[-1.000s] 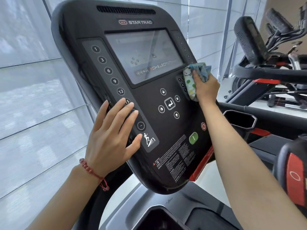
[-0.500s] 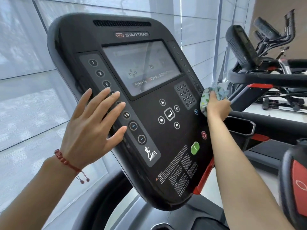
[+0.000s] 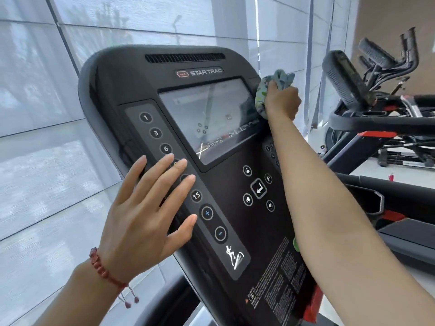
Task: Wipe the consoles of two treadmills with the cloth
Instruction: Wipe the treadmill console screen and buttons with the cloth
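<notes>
Gym: treadmill console (image 3: 235, 208), exercise machines (image 3: 381, 95) nearby.

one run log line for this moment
right hand grips cloth on console upper right | left hand flat on number keys | wiping

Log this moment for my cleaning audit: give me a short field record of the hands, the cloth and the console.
console: black treadmill console, tilted, screen in its upper middle
cloth: patterned cloth, bunched, pressed at the console's upper right edge beside the screen
right hand: right hand grips the cloth
left hand: left hand flat, fingers spread on the left button strip
background: a second machine to the right
wiping stage: first console in progress
</notes>
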Demonstrator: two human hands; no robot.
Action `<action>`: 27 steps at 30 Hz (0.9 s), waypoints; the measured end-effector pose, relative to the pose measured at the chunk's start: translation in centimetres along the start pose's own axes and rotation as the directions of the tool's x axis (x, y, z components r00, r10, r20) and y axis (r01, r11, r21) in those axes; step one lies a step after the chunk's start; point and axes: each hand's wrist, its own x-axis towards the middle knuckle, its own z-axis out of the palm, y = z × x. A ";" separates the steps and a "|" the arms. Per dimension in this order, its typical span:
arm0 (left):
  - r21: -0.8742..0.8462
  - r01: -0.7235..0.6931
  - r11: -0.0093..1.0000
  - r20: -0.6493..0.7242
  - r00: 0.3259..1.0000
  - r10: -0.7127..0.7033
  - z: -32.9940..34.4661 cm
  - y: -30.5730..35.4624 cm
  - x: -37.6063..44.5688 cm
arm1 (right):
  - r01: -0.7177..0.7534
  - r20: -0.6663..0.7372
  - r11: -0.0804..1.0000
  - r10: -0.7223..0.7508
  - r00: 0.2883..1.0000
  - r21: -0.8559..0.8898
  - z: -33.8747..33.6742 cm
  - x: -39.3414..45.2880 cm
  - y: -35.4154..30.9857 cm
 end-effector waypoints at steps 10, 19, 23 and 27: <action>-0.004 0.001 1.000 -0.009 1.000 -0.001 0.1 -0.2 -0.1 | 0.115 0.037 0.992 -0.113 0.993 -0.054 -0.4 0.7 1.2; 0.022 0.007 1.000 -0.001 1.000 -0.007 0.1 0.0 -0.3 | -0.062 -0.070 0.994 0.056 0.996 -0.085 -6.5 -0.6 10.2; 0.048 -0.001 0.999 0.003 1.000 0.001 0.2 0.1 -0.3 | -0.102 -0.085 0.990 0.094 0.992 -0.098 -8.3 -1.7 11.7; 0.066 0.006 0.998 0.034 0.999 -0.008 -0.1 0.4 -0.4 | -0.066 -0.036 0.996 0.064 0.997 -0.062 -8.4 -3.3 11.3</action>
